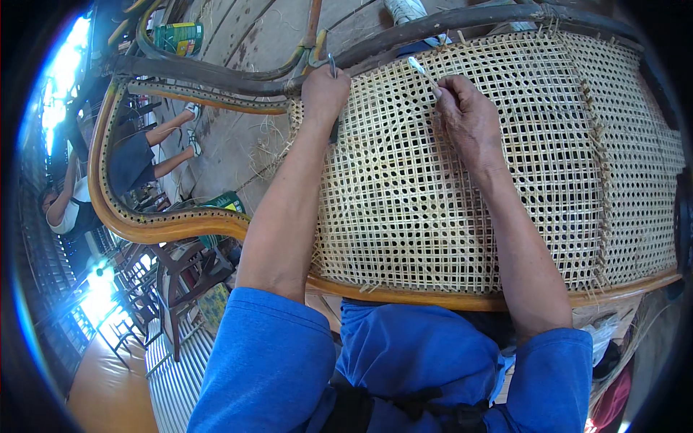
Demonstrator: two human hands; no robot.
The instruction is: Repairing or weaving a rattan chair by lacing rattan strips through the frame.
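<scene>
A pale woven cane panel [433,209] fills the middle, set in a curved wooden frame [173,227]. My left hand [323,94] is closed around a thin metal tool [332,66] at the panel's upper left corner. My right hand [465,115] pinches a pale cane strand [417,67] over the upper middle of the weave. Both forearms reach up from my blue sleeves [274,361] at the lower edge.
A dark bent frame bar [433,29] runs along the panel's top. Another person [108,177] sits on the ground at the left, legs stretched out. A green box [179,37] lies at the upper left. Chairs [180,281] stand at the lower left.
</scene>
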